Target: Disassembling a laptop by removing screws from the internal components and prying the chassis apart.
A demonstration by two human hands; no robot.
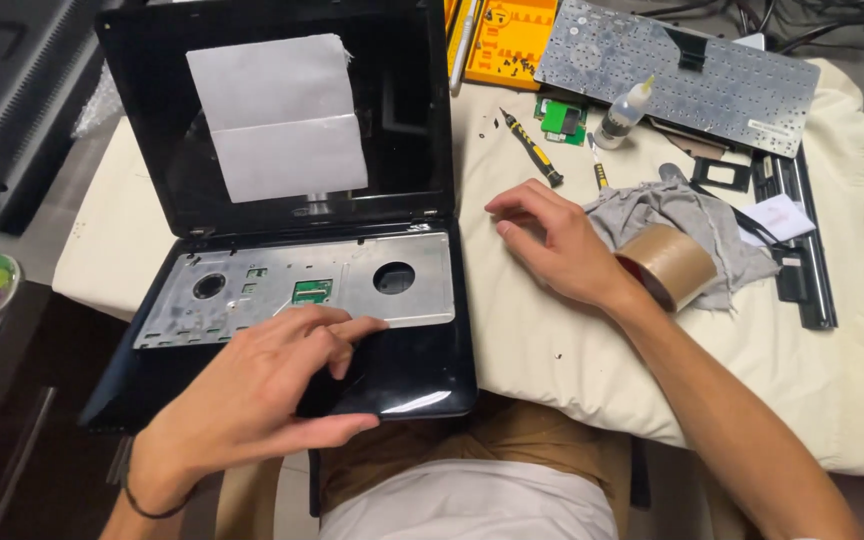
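Laptop [282, 240], keyboard removed, at the cloth's [552, 350] left edge, long axis left-right. My left hand [262, 395] rests on its palmrest, fingers spread, holding nothing. My right hand [552, 245] lies open on the cloth just right of it, fingertips towards the screwdriver [532, 148].

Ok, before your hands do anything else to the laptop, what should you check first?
1. Keyboard off the laptop: ok, it lies face down on the cloth.
2. Left hand steady on the palm rest: ok.
3. Right hand free: ok, it holds nothing.
4. Screwdriver close by: ok, beside the right hand.
5. Screws all out: cannot tell.
6. Tape roll clear of the arm: not ok, it touches.
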